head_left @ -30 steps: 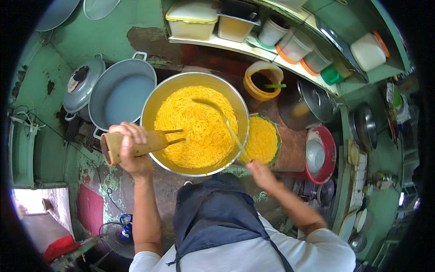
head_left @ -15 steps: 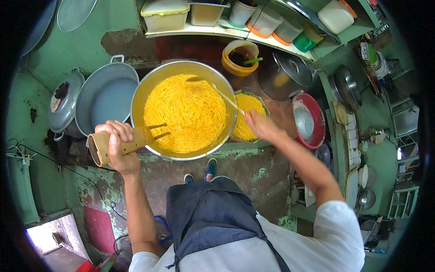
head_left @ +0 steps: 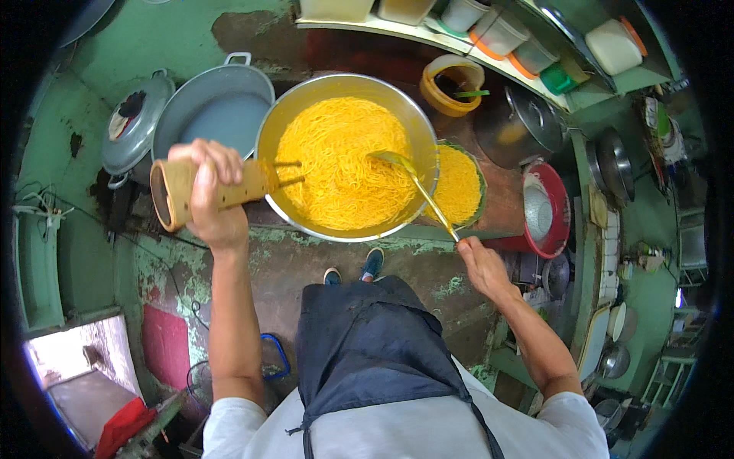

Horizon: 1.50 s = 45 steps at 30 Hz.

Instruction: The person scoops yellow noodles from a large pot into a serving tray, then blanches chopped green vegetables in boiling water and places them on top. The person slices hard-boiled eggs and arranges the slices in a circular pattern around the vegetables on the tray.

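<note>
A wide metal basin [head_left: 425, 138] holds a heap of yellow noodles [head_left: 336, 164]. My left hand [head_left: 218, 191] is wrapped round a thick bamboo fork [head_left: 177, 193], whose two prongs reach over the basin's left side. In my right hand [head_left: 483, 266] is the end of a long-handled metal ladle [head_left: 433, 205]. Its handle crosses the basin's right rim, and its head lies on the noodles at the right. Yellow bits coat part of both tools. Beside the basin, a lined tray [head_left: 482, 191] bears more yellow noodles [head_left: 456, 183].
A large grey pot [head_left: 172, 115] and a lidded pot [head_left: 126, 145] stand at left. Behind are a yellow tub [head_left: 440, 96] of dark liquid and a dark lidded pot [head_left: 508, 134]. A red basin [head_left: 562, 229] sits at right, below a shelf [head_left: 428, 34] of containers.
The ladle's head has come down from the noodles' far edge to their right side. My right hand has drawn back toward my body. The view has shifted; my left hand still holds the bamboo fork.
</note>
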Available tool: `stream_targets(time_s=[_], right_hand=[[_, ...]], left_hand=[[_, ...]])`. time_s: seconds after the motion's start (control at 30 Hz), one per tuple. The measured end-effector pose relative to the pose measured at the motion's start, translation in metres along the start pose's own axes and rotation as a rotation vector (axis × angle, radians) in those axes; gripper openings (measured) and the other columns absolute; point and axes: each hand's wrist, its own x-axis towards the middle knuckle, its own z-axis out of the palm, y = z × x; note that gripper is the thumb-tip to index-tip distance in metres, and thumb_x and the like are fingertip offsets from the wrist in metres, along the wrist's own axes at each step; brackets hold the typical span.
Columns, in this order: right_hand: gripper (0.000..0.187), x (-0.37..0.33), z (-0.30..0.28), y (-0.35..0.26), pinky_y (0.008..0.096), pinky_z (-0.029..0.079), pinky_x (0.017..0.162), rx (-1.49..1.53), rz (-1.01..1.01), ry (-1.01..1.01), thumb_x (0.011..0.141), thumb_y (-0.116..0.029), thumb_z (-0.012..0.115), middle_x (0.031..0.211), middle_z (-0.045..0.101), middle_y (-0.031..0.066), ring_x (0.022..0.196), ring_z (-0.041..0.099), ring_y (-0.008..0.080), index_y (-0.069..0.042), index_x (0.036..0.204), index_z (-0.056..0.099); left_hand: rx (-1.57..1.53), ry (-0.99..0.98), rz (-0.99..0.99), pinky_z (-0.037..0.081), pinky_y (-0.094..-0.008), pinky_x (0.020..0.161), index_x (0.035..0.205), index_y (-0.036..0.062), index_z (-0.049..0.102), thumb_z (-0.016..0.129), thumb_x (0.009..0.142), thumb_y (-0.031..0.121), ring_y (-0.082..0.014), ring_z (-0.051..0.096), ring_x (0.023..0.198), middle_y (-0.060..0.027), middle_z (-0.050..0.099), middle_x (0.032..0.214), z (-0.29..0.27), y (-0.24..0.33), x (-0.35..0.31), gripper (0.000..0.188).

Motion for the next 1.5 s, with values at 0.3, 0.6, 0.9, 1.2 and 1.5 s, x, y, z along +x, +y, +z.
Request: stream_targets(time_s=[0.3, 0.6, 0.9, 1.2, 1.5], right_hand=[[0.033, 0.071, 0.034, -0.094, 0.0471, 0.049, 0.080, 0.165, -0.385, -0.138, 0.096, -0.031, 0.053, 0.101, 0.066, 0.0201, 0.094, 0.063, 0.0381, -0.002, 0.110, 0.056], [0.037, 0.106, -0.105, 0.009, 0.0444, 0.054, 0.081, -0.564, -0.474, -0.211, 0.094, -0.039, 0.055, 0.109, 0.068, 0.0110, 0.095, 0.067, 0.0307, -0.014, 0.121, 0.063], [0.037, 0.153, -0.114, -0.039, 0.0458, 0.051, 0.084, -0.351, -0.725, -0.209, 0.095, -0.039, 0.054, 0.110, 0.067, 0.0115, 0.102, 0.063, 0.0326, -0.015, 0.122, 0.060], [0.032, 0.207, -0.204, 0.001, 0.0424, 0.053, 0.079, -0.689, -0.631, -0.381, 0.088, -0.036, 0.063, 0.102, 0.070, 0.0084, 0.096, 0.066, 0.0302, -0.020, 0.116, 0.067], [0.038, 0.211, -0.258, -0.024, 0.0460, 0.049, 0.080, -0.559, -0.476, -0.174, 0.087, -0.035, 0.059, 0.100, 0.066, 0.0196, 0.094, 0.063, 0.0392, -0.008, 0.113, 0.061]], left_hand=[[0.040, -0.118, 0.151, 0.038, -0.0337, 0.066, 0.088, 0.0061, 0.044, 0.048, 0.087, 0.021, -0.0164, 0.040, 0.063, -0.0058, 0.041, 0.069, 0.026, 0.019, 0.040, 0.015], [0.121, 0.001, 0.086, 0.037, -0.0323, 0.066, 0.088, 0.0066, 0.042, 0.048, 0.087, 0.018, -0.0152, 0.039, 0.064, -0.0052, 0.040, 0.070, 0.019, 0.008, 0.013, 0.012], [0.118, 0.039, 0.079, 0.036, -0.0319, 0.066, 0.088, 0.0073, 0.042, 0.048, 0.086, 0.020, -0.0149, 0.039, 0.064, -0.0040, 0.039, 0.070, 0.040, -0.002, 0.007, 0.014], [0.031, 0.110, 0.002, 0.037, -0.0304, 0.061, 0.089, 0.0072, 0.042, 0.054, 0.086, 0.020, -0.0145, 0.039, 0.061, -0.0050, 0.039, 0.069, 0.039, -0.003, -0.043, 0.018], [-0.034, 0.239, -0.187, 0.042, -0.0296, 0.060, 0.090, 0.0058, 0.045, 0.057, 0.085, 0.015, -0.0132, 0.043, 0.059, -0.0040, 0.043, 0.069, 0.047, -0.070, -0.109, 0.016]])
